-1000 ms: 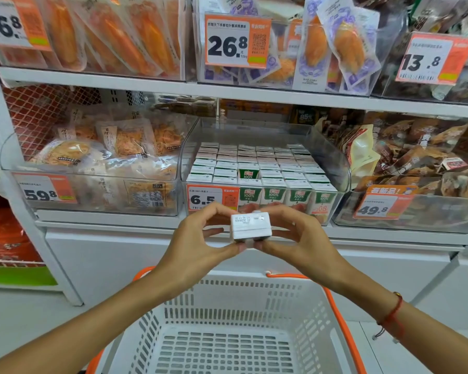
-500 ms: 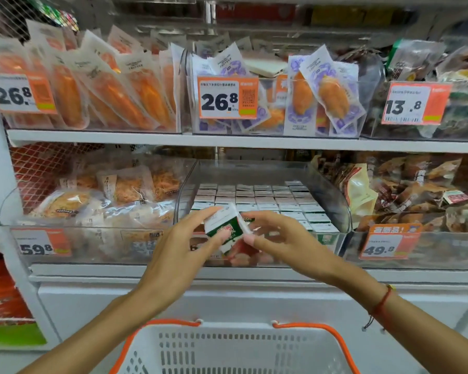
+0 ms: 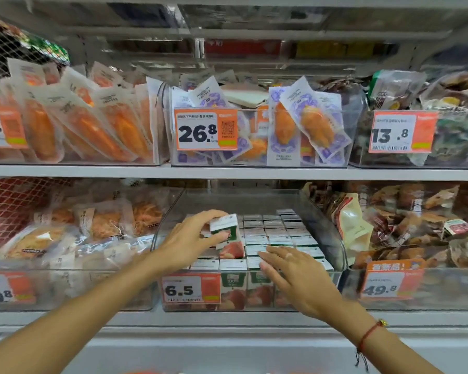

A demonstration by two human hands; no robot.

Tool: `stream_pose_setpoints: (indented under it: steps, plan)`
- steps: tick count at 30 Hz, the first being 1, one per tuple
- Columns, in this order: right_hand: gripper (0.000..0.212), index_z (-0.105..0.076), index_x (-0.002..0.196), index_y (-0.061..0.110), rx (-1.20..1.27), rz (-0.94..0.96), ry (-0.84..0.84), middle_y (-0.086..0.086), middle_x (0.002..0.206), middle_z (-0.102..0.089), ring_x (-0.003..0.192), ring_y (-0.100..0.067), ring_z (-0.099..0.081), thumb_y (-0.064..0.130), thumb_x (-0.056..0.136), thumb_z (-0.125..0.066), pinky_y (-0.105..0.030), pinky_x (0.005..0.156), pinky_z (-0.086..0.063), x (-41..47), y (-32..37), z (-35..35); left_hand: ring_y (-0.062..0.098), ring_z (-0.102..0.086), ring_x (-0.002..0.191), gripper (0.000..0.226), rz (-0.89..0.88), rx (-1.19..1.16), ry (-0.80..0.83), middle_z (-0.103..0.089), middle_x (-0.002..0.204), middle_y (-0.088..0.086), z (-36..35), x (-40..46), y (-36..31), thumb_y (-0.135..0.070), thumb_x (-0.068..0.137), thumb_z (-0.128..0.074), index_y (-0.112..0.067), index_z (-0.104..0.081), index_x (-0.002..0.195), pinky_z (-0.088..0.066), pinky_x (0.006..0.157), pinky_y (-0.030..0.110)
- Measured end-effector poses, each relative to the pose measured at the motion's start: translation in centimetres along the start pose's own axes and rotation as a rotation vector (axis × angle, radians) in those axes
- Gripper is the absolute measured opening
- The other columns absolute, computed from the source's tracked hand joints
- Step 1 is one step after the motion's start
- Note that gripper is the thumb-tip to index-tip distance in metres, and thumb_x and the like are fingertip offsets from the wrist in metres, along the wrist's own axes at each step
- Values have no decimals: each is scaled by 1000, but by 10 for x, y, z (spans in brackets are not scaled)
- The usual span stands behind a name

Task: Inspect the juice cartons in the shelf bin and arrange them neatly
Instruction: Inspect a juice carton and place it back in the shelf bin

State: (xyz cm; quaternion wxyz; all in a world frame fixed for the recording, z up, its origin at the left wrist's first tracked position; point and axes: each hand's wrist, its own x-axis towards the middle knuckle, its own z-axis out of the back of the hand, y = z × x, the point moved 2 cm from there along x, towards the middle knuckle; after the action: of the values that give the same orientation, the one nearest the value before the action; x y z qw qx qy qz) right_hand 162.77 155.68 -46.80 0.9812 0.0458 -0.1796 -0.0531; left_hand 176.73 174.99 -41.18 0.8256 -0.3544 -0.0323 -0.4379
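A clear shelf bin (image 3: pixel 333 238) on the lower shelf holds several rows of small white-topped juice cartons (image 3: pixel 276 230) standing upright. My left hand (image 3: pixel 189 238) grips one green, white and red juice carton (image 3: pixel 229 236) from above, tilted and partly down among the left rows. Just right of it, my right hand (image 3: pixel 295 273) lies flat with straight fingers on the carton tops at the bin's front. A price tag reading 6.5 (image 3: pixel 191 288) hangs on the bin's front wall.
Clear bins of bagged snacks flank the carton bin on the left (image 3: pixel 73 238) and right (image 3: pixel 416 225). The shelf board above (image 3: pixel 227 171) carries more bins of packaged food, low over the cartons. A white cabinet front (image 3: pixel 227 346) runs below.
Both hands held the carton in front of the shelf; now the left hand alone has carried it into the bin, and the right hand has let go and settled on the front cartons. The view tilted upward.
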Motion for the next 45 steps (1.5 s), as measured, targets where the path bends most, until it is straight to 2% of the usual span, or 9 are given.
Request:
stream_pose_setpoints:
  steps: [3, 8, 15, 25, 32, 35, 39, 42, 45]
  plan:
    - [52, -45, 142, 38, -4, 0, -4, 11, 150, -43, 138, -8, -36, 56, 100, -20, -27, 113, -25, 0, 0, -1, 8, -56, 116, 41, -24, 110, 134, -55, 126, -22, 2, 9, -3, -41, 92, -62, -37, -52, 131, -48, 97, 37]
    - [53, -43, 143, 38, -10, 10, 22, 9, 151, -41, 139, -10, -35, 56, 100, -18, -28, 113, -25, -1, 0, -1, 15, -45, 131, 49, 4, 237, 346, -47, 146, -5, -21, 26, -7, -35, 95, -60, -23, -46, 141, -38, 97, 22]
    - [54, -41, 145, 36, 2, 7, 26, 8, 152, -41, 139, -11, -35, 57, 100, -18, -30, 114, -26, -3, 2, 2, 18, -47, 128, 44, 64, 206, 413, -50, 136, -2, -34, 22, 9, -36, 99, -53, -14, -53, 137, -36, 109, 35]
    - [55, -40, 146, 37, 8, -1, 40, 10, 153, -39, 141, -10, -32, 58, 100, -17, -30, 115, -24, -3, 2, 2, 10, -41, 135, 37, 20, 231, 206, -49, 143, -9, -38, 1, 1, -36, 102, -45, -25, -55, 136, -35, 111, 35]
    - [41, -60, 127, 27, 101, -17, 69, 5, 131, -59, 120, -18, -50, 47, 102, -35, -33, 97, -42, 16, 6, 15, -2, -47, 124, 36, -41, 338, -187, -54, 134, -18, -21, -77, 16, -38, 101, -42, -32, -56, 133, -32, 101, 18]
    - [40, -53, 136, 23, 84, -6, 125, -1, 140, -53, 126, -22, -48, 41, 102, -41, -35, 98, -43, 46, 13, 18, 6, -53, 123, 37, -68, 348, -205, -58, 132, -13, -23, -100, 28, -34, 99, -45, -25, -58, 133, -32, 105, 20]
    - [42, -47, 141, 17, 79, -9, 278, -5, 148, -46, 132, -25, -46, 32, 103, -44, -37, 105, -40, 91, 27, 10, 8, -43, 134, 45, -104, 399, -168, -49, 143, -10, -32, -109, 36, -38, 102, -39, -23, -45, 144, -15, 118, 25]
    - [34, -58, 131, 12, 18, 3, 361, -7, 137, -57, 119, -25, -55, 24, 100, -51, -30, 98, -43, 115, 35, 7, 16, -51, 129, 47, -128, 467, -172, -56, 137, -5, -33, -108, 32, -36, 98, -45, -17, -51, 140, -15, 115, 31]
    - [29, -67, 121, 15, -44, -3, 431, -2, 121, -65, 103, -19, -59, 18, 93, -62, -27, 90, -43, 133, 41, 19, 17, -43, 135, 49, -131, 449, -142, -48, 143, -4, -33, -108, 33, -34, 100, -47, -19, -42, 146, -5, 120, 28]
